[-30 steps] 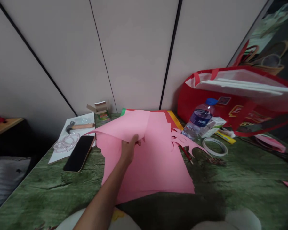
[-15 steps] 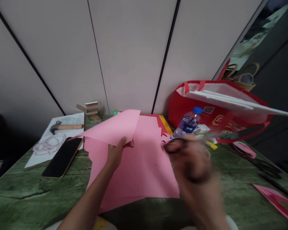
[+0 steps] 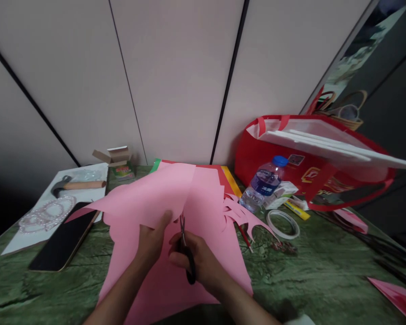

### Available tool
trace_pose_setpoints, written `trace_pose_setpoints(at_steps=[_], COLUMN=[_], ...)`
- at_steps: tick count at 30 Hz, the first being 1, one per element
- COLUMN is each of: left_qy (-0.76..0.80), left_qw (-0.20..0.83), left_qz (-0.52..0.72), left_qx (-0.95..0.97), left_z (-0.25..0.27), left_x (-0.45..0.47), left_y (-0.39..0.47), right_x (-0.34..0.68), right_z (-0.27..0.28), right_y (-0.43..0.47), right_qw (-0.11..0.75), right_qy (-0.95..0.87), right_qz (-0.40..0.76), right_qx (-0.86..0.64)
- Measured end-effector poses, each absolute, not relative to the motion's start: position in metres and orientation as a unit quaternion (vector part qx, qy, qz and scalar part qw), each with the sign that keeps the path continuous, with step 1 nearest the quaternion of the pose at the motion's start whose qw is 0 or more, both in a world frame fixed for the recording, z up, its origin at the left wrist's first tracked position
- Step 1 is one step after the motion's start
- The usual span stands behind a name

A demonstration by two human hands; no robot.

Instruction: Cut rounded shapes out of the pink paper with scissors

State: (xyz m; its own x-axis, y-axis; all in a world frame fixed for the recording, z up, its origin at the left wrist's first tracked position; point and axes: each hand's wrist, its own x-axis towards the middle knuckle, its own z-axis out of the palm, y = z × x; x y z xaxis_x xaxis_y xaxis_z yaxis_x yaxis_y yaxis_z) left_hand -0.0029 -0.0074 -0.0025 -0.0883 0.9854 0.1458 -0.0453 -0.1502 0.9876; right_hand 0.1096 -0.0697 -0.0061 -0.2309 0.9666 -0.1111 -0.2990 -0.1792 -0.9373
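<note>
My left hand is closed on a piece of pink paper, thumb on top and fingers tucked beneath. In my right hand is a pair of scissors with black handles. Their blades point up and away from me and meet the paper's right edge beside my left thumb. Beneath both hands lie larger pink sheets. Curly pink paper scraps rest at the right of these sheets.
A water bottle, a tape roll and a red bag with white boards stand right. To the left are a phone, a hammer, bead strings and an opened small box. Another pair of scissors lies far right.
My right hand has swung in from the right, bringing the scissors to the paper's edge. The held paper now lies lower and flatter, and the view has shifted slightly.
</note>
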Motion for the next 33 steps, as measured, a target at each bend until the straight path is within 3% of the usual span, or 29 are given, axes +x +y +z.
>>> trace_pose_setpoints(at_steps=[13,21,33], left_qy=[0.518,0.552,0.523], left_qw=[0.459,0.434,0.452], left_qz=[0.484,0.482,0.470], left_qx=[0.536,0.523,0.549], left_z=[-0.010,-0.005,-0.010], left_x=[0.002,0.001,-0.003], left_y=[-0.023,-0.024,-0.024], right_x=[0.128,0.128,0.131], right_z=[-0.002,-0.005,0.002], right_y=[-0.065,-0.065,-0.064], right_qw=[0.536,0.472,0.478], right_qy=[-0.444,-0.454,-0.454], right_qz=[0.598,0.639,0.627], right_qx=[-0.398,-0.404,-0.415])
